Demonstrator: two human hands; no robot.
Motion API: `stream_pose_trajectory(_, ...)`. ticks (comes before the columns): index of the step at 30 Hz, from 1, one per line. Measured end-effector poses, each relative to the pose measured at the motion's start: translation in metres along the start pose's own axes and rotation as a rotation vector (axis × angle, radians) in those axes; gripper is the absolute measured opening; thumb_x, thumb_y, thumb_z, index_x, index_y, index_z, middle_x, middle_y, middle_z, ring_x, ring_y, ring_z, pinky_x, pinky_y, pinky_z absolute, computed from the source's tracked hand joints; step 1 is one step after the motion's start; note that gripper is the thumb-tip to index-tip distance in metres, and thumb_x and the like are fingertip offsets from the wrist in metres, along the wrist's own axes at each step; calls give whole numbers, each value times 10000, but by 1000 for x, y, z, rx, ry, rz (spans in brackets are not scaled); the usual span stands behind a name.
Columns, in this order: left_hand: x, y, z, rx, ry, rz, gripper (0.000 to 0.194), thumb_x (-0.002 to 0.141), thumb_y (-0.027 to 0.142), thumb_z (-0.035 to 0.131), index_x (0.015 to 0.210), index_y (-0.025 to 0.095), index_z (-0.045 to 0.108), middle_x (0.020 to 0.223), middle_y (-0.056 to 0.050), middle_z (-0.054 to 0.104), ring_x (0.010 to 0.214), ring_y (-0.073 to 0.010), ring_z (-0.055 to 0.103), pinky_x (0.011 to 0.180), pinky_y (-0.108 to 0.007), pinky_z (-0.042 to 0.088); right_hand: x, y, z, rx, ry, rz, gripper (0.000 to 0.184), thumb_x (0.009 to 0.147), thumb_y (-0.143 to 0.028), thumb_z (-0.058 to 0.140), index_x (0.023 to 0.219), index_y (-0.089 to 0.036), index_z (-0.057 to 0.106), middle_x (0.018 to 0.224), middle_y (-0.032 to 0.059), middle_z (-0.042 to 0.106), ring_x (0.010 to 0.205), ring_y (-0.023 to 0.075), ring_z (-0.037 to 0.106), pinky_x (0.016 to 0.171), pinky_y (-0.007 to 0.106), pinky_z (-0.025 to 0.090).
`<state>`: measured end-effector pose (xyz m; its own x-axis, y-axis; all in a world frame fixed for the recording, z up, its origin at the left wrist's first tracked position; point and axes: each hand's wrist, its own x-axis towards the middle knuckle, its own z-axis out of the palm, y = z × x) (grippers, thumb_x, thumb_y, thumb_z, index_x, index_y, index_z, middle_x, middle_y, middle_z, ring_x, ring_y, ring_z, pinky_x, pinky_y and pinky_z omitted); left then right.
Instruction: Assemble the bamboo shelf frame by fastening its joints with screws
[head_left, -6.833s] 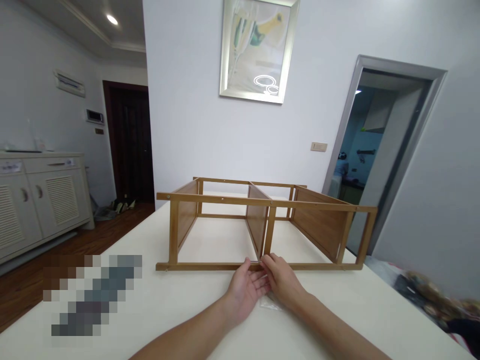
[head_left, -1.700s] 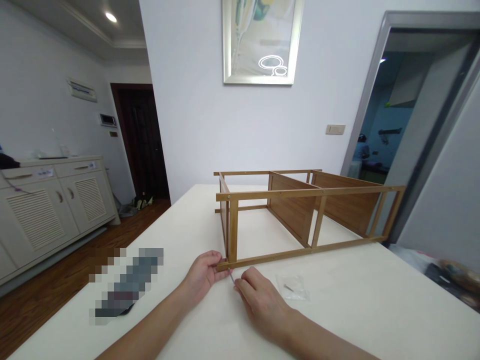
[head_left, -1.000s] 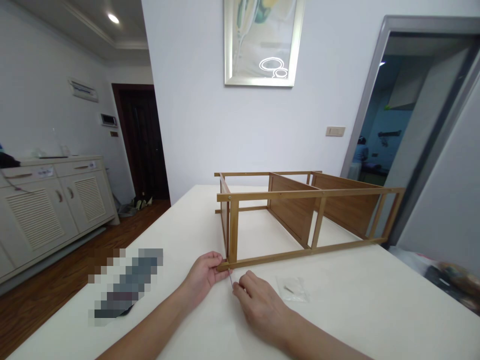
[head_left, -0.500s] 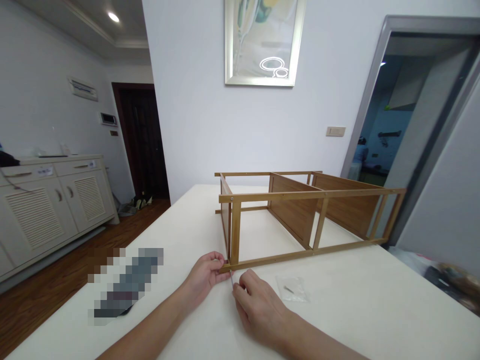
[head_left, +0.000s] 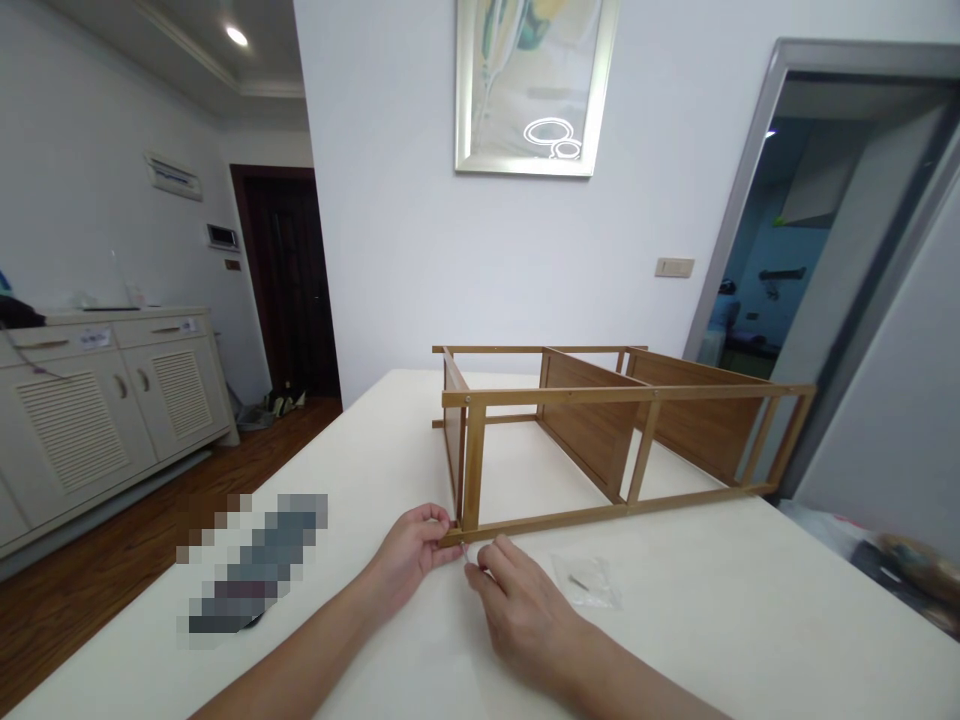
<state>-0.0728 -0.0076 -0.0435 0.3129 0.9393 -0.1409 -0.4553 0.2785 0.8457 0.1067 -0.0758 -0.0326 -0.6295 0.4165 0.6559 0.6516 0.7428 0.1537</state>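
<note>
A bamboo shelf frame [head_left: 600,400] lies on its side on the white table [head_left: 750,620], with two brown panels standing inside it. My left hand [head_left: 409,555] grips the frame's near left corner at the bottom rail, fingers closed round it. My right hand [head_left: 517,610] is just right of that corner, its fingers pinched on a thin metal tool [head_left: 465,550] whose tip touches the rail. A small clear plastic bag [head_left: 589,582] with a metal part lies on the table right of my right hand.
A blurred dark object [head_left: 251,565] lies on the table at the left. A white cabinet [head_left: 97,400] stands along the left wall. An open doorway [head_left: 795,270] is at the right. Dark clutter [head_left: 911,575] sits at the table's right edge.
Earlier both hands were at the middle upright of the frame; they are now at its left corner. Over the last second my right hand has edged closer to the rail.
</note>
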Motion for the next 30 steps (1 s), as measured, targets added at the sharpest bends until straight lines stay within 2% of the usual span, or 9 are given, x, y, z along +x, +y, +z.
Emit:
stream_pose_trajectory(4, 1, -1, -2, 9, -16, 3, 128, 679, 72, 658, 715, 144, 558, 766, -81, 682, 720, -190, 674, 752, -356, 547, -3, 0, 2, 73, -44, 43, 357, 829, 17, 374, 1091, -141, 558, 741, 43, 534, 666, 176, 463, 581, 282, 404)
stream_pose_trajectory(8, 0, 1, -1, -6, -4, -7, 134, 691, 58, 654, 718, 143, 554, 804, -90, 684, 772, -206, 689, 797, -375, 547, -8, 0, 8, 251, -81, 190, 209, 894, -56, 461, 999, -174, 598, 776, 38, 582, 694, 155, 539, 617, 249, 437)
stream_pose_trajectory(11, -1, 1, -1, -9, 5, -9, 127, 699, 39, 633, 716, 138, 555, 816, -96, 684, 777, -204, 691, 808, -375, 549, -10, 2, 11, 371, -88, 228, 173, 908, -84, 495, 993, -168, 620, 806, 51, 634, 735, 160, 590, 661, 253, 476)
stream_pose_trajectory(20, 1, 1, -1, -9, 6, -15, 130, 693, 29, 623, 714, 140, 559, 812, -93, 689, 791, -207, 694, 805, -379, 555, -13, 4, 10, 507, -82, 207, 294, 886, -72, 456, 1107, -141, 638, 964, 111, 677, 865, 176, 635, 794, 299, 551)
stream_pose_trajectory(30, 0, 0, -2, -20, -8, -13, 131, 705, 43, 649, 723, 140, 561, 809, -98, 690, 793, -209, 691, 812, -382, 546, -15, 8, 15, 451, -142, 143, 315, 877, -49, 474, 1142, -136, 618, 1001, 109, 656, 903, 175, 616, 805, 275, 537)
